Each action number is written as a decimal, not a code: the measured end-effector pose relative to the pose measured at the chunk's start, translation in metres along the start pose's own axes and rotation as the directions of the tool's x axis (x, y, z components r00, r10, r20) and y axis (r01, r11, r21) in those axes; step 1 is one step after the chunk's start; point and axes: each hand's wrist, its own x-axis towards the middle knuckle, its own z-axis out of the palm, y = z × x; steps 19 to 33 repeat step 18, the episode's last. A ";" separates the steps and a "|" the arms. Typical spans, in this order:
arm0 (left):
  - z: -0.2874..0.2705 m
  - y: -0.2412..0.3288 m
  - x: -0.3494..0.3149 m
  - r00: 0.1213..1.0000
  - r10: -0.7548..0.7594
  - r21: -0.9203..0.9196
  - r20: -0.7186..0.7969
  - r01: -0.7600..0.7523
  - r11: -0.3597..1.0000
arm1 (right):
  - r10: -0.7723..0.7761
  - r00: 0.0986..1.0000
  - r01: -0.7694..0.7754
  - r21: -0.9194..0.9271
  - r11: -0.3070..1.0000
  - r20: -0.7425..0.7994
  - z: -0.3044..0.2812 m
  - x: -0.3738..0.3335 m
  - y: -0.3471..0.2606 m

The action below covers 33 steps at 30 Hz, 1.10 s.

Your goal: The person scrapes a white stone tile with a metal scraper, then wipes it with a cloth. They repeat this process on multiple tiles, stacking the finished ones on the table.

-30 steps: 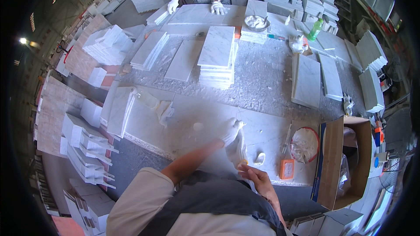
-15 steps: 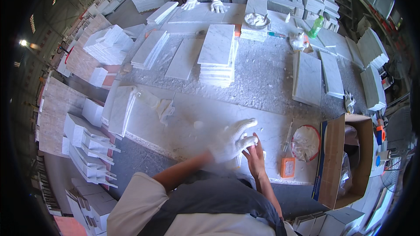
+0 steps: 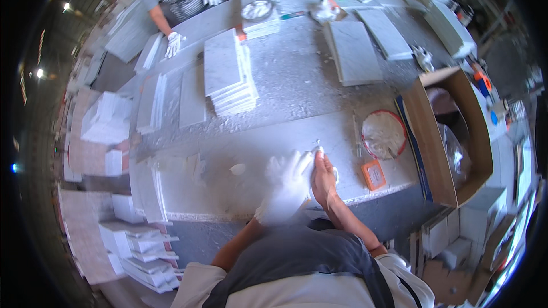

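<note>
My left hand (image 3: 288,185) wears a white knit glove and is badly smeared by motion, so its finger pose cannot be made out. Bare and right beside it, my right hand (image 3: 323,181) has its fingers pressed together, tips up against the glove's edge. A bit of something white shows past the right palm; what it is, I cannot tell. Both hands are over the near edge of a pale stone slab (image 3: 240,151). A small white blob (image 3: 238,168) lies on that slab, left of my hands.
Right of my hands sit an orange square box (image 3: 373,175), a red-rimmed bowl of white paste (image 3: 383,134) and an open cardboard box (image 3: 451,188). Stacked marble slabs (image 3: 224,63) stand farther off. Across the table, a co-worker's gloved hand (image 3: 173,44) rests near slabs.
My view has swung right, so the table things sit farther left. My hands stay together, the right one now more upright along the glove. The co-worker's hands have spread apart.
</note>
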 end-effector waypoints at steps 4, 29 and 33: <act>-0.015 0.014 0.004 0.984 -0.180 -0.212 -0.015 0.172 0.962 | 0.083 0.953 -0.023 -0.207 0.978 0.291 -0.002 -0.006 -0.015; -0.022 0.037 0.041 0.959 -0.128 -0.741 0.251 0.276 0.612 | -0.497 0.858 0.250 -0.737 0.629 -0.133 0.040 0.035 -0.046; -0.022 0.037 0.041 0.959 -0.128 -0.741 0.251 0.276 0.612 | -0.497 0.858 0.250 -0.737 0.629 -0.133 0.040 0.035 -0.046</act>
